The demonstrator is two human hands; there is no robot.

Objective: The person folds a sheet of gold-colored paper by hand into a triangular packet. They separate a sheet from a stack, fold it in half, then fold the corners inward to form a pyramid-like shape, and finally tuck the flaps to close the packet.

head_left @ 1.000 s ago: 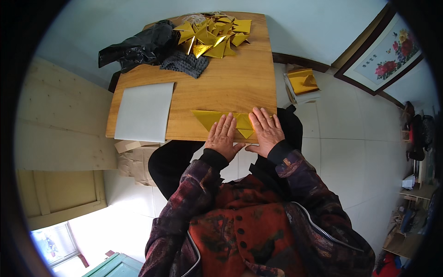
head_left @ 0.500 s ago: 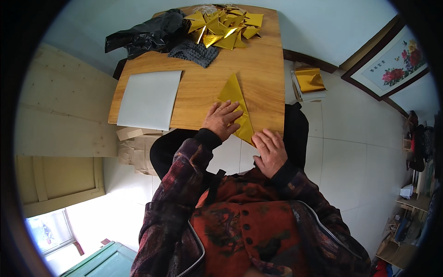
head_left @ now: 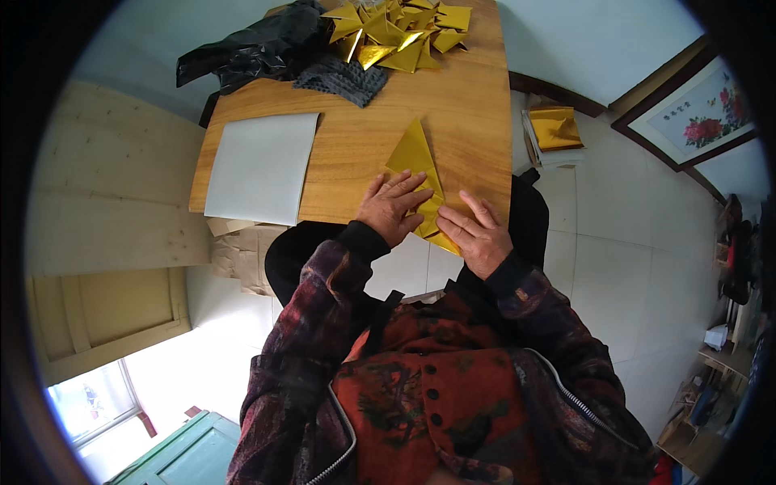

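Observation:
A folded sheet of gold foil paper (head_left: 416,149) lies at the table's near edge, its narrow tip pointing away from me and its lower end jutting past the edge. My left hand (head_left: 392,208) rests on its left side, fingers spread flat across the middle. On the right side, my right hand (head_left: 478,236) touches the paper with outstretched fingertips, thumb side lifted apart. Part of the paper is hidden under both hands.
Farther back on the wooden table (head_left: 356,145) sit a heap of folded gold paper pieces (head_left: 392,36), a black plastic bag (head_left: 259,48) and a dark grey cloth (head_left: 343,78). A silver-grey sheet (head_left: 263,166) lies left. Gold paper (head_left: 555,128) tops a stack on the floor, right.
My right hand has shifted from the paper's lower corner up along its right side, fingers now more spread. My left hand stays on the paper. The whole view has shifted slightly.

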